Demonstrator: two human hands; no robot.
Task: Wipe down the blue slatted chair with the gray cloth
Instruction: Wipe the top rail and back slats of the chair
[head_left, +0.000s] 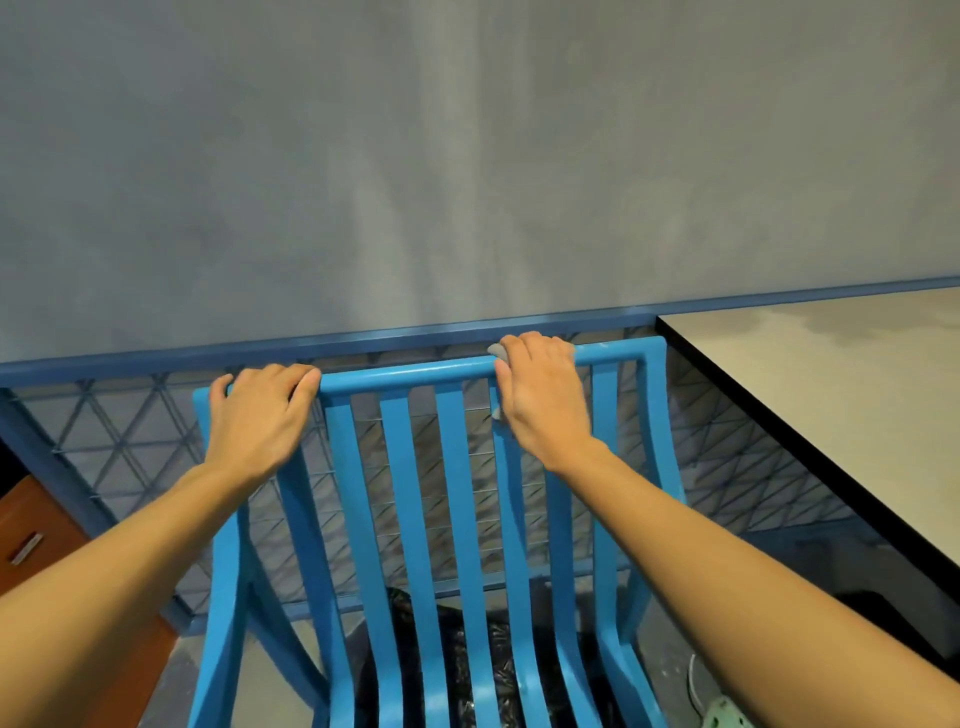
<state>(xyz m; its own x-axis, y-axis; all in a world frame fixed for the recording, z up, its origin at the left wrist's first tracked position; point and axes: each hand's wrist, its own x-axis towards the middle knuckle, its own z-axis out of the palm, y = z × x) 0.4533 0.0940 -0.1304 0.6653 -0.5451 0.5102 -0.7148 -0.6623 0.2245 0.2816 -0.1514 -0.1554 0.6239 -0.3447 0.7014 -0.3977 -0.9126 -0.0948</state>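
The blue slatted chair (405, 374) fills the lower middle of the head view, its back slats running down toward me. My left hand (254, 415) grips the top rail near its left corner. My right hand (545, 395) presses on the top rail toward the right, wrapped over the gray cloth (497, 352). Only small gray bits of the cloth show at the fingertips and under the palm. Both forearms reach in from the bottom corners.
A blue-framed wire mesh fence (130, 431) stands just behind the chair, below a gray wall. A pale table with a dark edge (831, 374) sits at the right. A brown cabinet (31, 519) is at the left. A black plastic bag (467, 649) lies under the chair.
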